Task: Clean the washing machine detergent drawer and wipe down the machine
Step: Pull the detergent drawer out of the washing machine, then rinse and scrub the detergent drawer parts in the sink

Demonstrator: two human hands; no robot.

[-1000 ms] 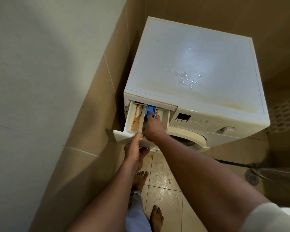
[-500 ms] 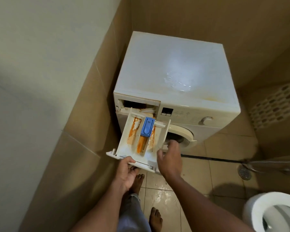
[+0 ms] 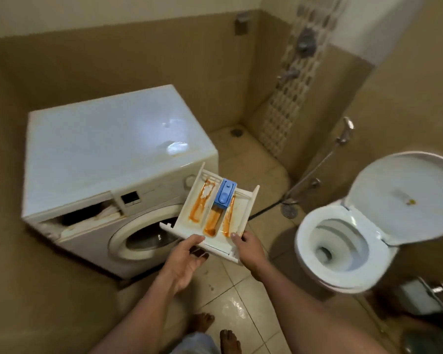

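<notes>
**Drawer out of the machine, held in both hands**

Half a second ago the detergent drawer (image 3: 216, 209) was just clear of its slot, close to the front of the washing machine (image 3: 108, 159). Now it is well to the right of the slot, in the air over the floor (image 3: 243, 292), between the machine and the toilet (image 3: 343, 241), and the view has swung right to take in the whole toilet.

One drawer, level, with three compartments streaked orange and one blue insert (image 3: 225, 194) in the middle one. One empty slot (image 3: 87, 217) gapes at the machine's near left corner.

Two hands hold the drawer's near end: the left hand (image 3: 183, 261) with thumb on the front panel and fingers curled beneath, the right hand (image 3: 250, 251) pinching the right corner, thumb on top. Two bare feet show below.
</notes>
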